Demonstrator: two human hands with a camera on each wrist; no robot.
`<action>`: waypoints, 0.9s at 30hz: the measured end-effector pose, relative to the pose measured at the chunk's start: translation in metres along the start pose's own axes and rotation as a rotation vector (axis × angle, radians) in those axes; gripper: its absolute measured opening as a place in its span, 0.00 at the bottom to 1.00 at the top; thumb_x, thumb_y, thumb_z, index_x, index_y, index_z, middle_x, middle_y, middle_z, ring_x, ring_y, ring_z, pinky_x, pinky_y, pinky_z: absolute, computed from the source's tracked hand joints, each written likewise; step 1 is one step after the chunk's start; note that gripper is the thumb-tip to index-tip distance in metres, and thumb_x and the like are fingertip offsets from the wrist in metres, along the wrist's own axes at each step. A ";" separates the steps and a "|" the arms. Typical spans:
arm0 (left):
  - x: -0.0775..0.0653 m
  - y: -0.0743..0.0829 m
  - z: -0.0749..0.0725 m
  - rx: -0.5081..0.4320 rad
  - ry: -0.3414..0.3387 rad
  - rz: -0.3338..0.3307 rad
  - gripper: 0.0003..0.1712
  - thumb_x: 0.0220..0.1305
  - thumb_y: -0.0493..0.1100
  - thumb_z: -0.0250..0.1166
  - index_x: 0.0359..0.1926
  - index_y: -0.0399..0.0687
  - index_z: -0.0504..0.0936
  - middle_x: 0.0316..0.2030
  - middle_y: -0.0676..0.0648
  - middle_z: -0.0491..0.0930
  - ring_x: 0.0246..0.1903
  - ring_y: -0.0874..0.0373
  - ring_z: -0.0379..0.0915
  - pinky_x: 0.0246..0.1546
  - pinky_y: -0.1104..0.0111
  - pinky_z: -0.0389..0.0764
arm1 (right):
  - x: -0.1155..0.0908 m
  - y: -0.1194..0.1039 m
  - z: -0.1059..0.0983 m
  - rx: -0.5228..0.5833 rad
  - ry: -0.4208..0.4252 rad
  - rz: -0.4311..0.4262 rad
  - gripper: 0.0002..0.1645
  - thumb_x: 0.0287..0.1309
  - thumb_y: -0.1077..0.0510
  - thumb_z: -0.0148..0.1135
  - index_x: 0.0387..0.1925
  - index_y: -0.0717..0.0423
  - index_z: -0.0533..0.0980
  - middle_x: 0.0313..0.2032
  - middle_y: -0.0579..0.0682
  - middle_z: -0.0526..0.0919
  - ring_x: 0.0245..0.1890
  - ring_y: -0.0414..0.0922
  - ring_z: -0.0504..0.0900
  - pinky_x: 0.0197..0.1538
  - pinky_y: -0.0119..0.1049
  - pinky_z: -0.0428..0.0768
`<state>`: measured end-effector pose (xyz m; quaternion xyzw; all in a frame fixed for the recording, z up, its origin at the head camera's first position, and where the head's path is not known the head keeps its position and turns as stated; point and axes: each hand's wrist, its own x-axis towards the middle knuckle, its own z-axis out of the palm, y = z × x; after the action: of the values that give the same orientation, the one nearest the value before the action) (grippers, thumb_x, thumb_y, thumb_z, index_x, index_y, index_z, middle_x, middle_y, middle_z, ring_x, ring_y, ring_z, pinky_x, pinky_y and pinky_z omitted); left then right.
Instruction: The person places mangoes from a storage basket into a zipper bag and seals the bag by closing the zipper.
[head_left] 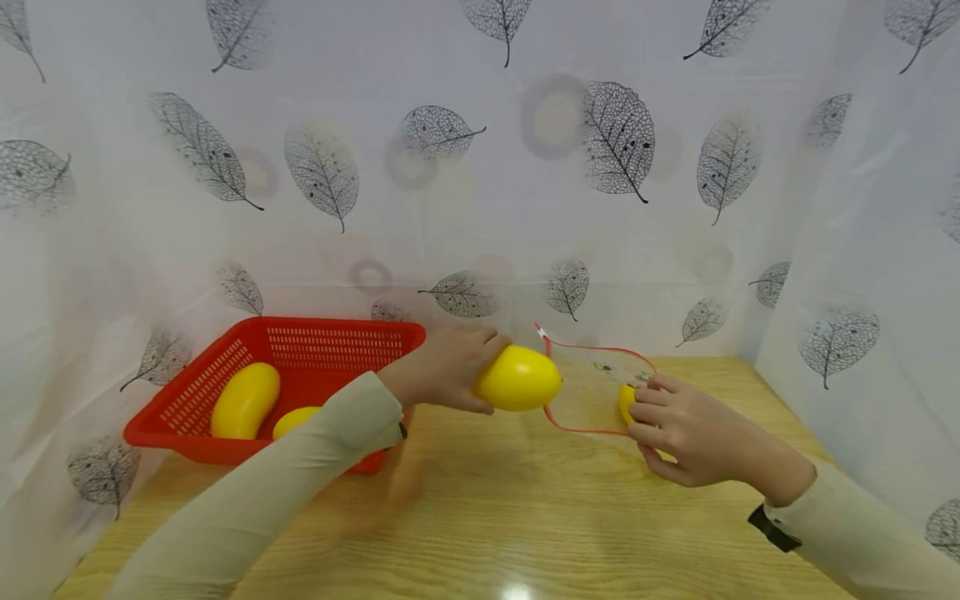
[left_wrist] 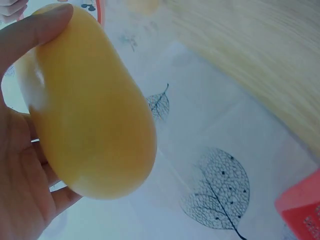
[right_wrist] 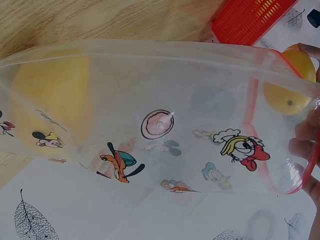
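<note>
My left hand (head_left: 457, 367) grips a smooth yellow mango (head_left: 520, 379), its thumb and fingers round one end. In the left wrist view this mango (left_wrist: 95, 110) fills much of the hand. The mango's free end is at the red-trimmed mouth of a clear plastic bag (head_left: 588, 379). My right hand (head_left: 686, 429) holds the bag with curled fingers. Cartoon figures are printed on the bag (right_wrist: 195, 100), as the right wrist view shows. A second yellow mango (right_wrist: 52, 92) lies inside, blurred by the plastic. Seen from the head, only part of that one shows beside the right fingers.
On the left of the wooden table (head_left: 480, 508) stands a red plastic basket (head_left: 330, 333) with slotted walls. It holds a curved mango (head_left: 246, 402) and another mango (head_left: 294, 421) partly hidden by my left sleeve. A white leaf-print curtain (head_left: 480, 208) hangs behind and at both sides.
</note>
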<state>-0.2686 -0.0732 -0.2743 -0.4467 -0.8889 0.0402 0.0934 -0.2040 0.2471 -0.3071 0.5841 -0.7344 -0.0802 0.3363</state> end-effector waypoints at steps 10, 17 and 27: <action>0.016 0.016 -0.001 0.018 -0.024 -0.005 0.46 0.47 0.64 0.68 0.62 0.49 0.63 0.55 0.48 0.74 0.53 0.54 0.69 0.59 0.61 0.71 | 0.000 -0.002 -0.001 0.001 -0.009 0.010 0.22 0.64 0.52 0.34 0.22 0.48 0.71 0.22 0.43 0.69 0.26 0.41 0.64 0.36 0.37 0.64; 0.024 0.025 -0.001 0.007 -0.002 0.026 0.43 0.49 0.64 0.67 0.61 0.48 0.65 0.52 0.49 0.75 0.51 0.54 0.70 0.58 0.62 0.69 | 0.000 -0.003 -0.001 0.000 -0.018 0.016 0.22 0.65 0.51 0.34 0.22 0.48 0.71 0.22 0.43 0.69 0.26 0.41 0.63 0.36 0.36 0.63; 0.031 0.032 0.004 0.032 -0.011 0.014 0.47 0.49 0.68 0.65 0.64 0.49 0.63 0.56 0.48 0.73 0.54 0.54 0.69 0.58 0.60 0.70 | 0.001 -0.002 -0.001 0.000 -0.018 0.012 0.21 0.64 0.51 0.33 0.22 0.48 0.71 0.22 0.43 0.69 0.26 0.41 0.63 0.36 0.36 0.64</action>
<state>-0.2625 -0.0295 -0.2796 -0.4512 -0.8854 0.0575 0.0954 -0.2018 0.2460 -0.3071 0.5788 -0.7410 -0.0835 0.3301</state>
